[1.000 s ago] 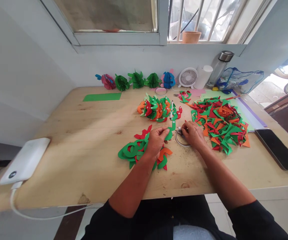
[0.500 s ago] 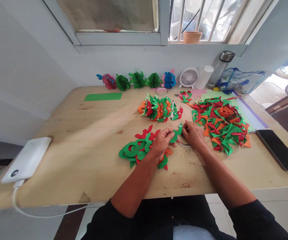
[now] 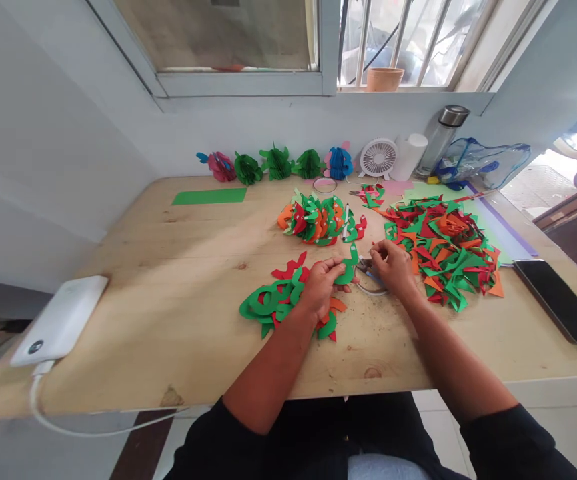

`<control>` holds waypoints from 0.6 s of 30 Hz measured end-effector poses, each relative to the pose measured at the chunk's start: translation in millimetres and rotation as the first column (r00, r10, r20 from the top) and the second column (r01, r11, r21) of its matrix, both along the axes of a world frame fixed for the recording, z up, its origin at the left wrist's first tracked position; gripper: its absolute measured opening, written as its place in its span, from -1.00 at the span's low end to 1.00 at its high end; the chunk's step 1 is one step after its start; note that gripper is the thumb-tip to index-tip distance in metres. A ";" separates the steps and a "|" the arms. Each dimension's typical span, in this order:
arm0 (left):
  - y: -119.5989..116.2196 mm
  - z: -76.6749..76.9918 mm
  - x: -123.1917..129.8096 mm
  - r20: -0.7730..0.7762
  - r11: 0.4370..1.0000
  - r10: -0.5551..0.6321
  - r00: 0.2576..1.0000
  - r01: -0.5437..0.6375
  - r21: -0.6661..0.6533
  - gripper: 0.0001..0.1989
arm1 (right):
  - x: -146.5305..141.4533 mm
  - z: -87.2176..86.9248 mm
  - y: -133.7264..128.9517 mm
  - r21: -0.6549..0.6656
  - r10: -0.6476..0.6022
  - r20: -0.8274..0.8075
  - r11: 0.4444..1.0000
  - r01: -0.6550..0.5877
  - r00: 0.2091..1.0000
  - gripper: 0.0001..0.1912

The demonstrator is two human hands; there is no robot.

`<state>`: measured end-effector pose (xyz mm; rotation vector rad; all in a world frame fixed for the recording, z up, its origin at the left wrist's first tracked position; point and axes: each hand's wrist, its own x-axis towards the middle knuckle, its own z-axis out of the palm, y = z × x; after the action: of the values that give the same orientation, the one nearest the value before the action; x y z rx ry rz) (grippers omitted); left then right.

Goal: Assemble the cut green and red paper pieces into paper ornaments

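Between the fingers of my left hand (image 3: 322, 287) is a green paper piece (image 3: 349, 268), with a small pale patch near its upper tip. My right hand (image 3: 392, 267) is closed just to the right of it, its fingertips pinched; what they hold, if anything, is too small to name. A roll of tape (image 3: 371, 291) lies on the table under and between the hands, with a dark tool beside it, partly hidden. Green and red cut paper shapes (image 3: 264, 300) are heaped under and left of my left hand.
A large pile of paper scraps (image 3: 461, 257) lies at the right, near a phone (image 3: 561, 300). Behind the hands sits a row of layered paper shapes (image 3: 318, 217). Along the wall stand paper figures (image 3: 277, 162), a fan (image 3: 378, 159) and a bottle (image 3: 441, 140). A power bank (image 3: 61, 320) is at left.
My right hand has moved slightly right, away from the green piece. The piece has tilted left, and the dark tool beside the tape roll now shows.
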<state>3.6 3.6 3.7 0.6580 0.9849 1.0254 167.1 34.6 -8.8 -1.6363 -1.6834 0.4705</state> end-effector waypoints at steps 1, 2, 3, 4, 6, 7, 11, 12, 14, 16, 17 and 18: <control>0.4 -1.4 -0.6 0.010 0.999 0.037 0.999 -0.037 0.000 -0.83 | 0.1 1.7 -0.2 -0.011 -0.006 -0.092 1.000 0.005 0.996 -0.84; 0.8 -3.0 -1.0 0.017 0.997 0.074 0.997 -0.074 0.003 -0.82 | -0.1 3.6 -0.8 -0.028 -0.003 -0.187 1.000 -0.002 0.982 -0.82; 1.1 -4.7 -1.2 0.022 0.994 0.107 0.994 -0.107 0.007 -0.79 | -0.7 5.7 -1.7 -0.051 0.006 -0.281 0.998 -0.021 0.960 -0.81; 1.4 -6.1 -1.3 0.026 0.991 0.135 0.990 -0.135 0.013 -0.77 | -1.6 8.0 -2.9 -0.075 0.018 -0.367 0.996 -0.049 0.930 -0.79; 1.7 -8.0 -1.1 0.036 0.986 0.164 0.986 -0.165 0.028 -0.73 | -4.5 12.7 -6.4 -0.125 0.055 -0.502 0.983 -0.135 0.863 -0.76; 1.7 -8.4 -0.9 0.041 0.985 0.170 0.985 -0.172 0.032 -0.73 | -6.5 15.0 -8.5 -0.146 0.078 -0.554 0.971 -0.189 0.829 -0.75; 1.6 -7.0 -0.4 0.027 0.981 0.188 0.982 -0.189 0.041 -0.71 | -16.2 22.5 -16.1 -0.159 0.138 -0.650 0.937 -0.311 0.748 -0.73; 1.6 -6.6 -0.4 0.016 0.979 0.196 0.981 -0.196 0.047 -0.71 | -18.6 23.9 -17.4 -0.152 0.155 -0.652 0.932 -0.328 0.742 -0.73; 1.5 -6.3 -0.3 -0.009 0.978 0.201 0.980 -0.200 0.066 -0.71 | -22.5 26.2 -19.2 -0.134 0.185 -0.650 0.927 -0.350 0.737 -0.72; 1.2 -6.9 0.1 -0.040 0.977 0.195 0.980 -0.191 0.091 -0.69 | -24.9 27.5 -20.2 -0.125 0.198 -0.646 0.925 -0.358 0.737 -0.72; 1.0 -7.3 0.5 -0.060 0.977 0.191 0.980 -0.184 0.107 -0.68 | -25.5 27.6 -20.4 -0.129 0.198 -0.646 0.923 -0.361 0.737 -0.72; 0.7 -7.7 1.0 -0.081 0.976 0.187 0.979 -0.176 0.127 -0.67 | -25.7 27.5 -20.6 -0.143 0.193 -0.646 0.920 -0.365 0.739 -0.72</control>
<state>4.6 4.2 -4.1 0.7295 1.0857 1.2311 141.4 14.0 18.7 -1.1826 -1.3818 1.2872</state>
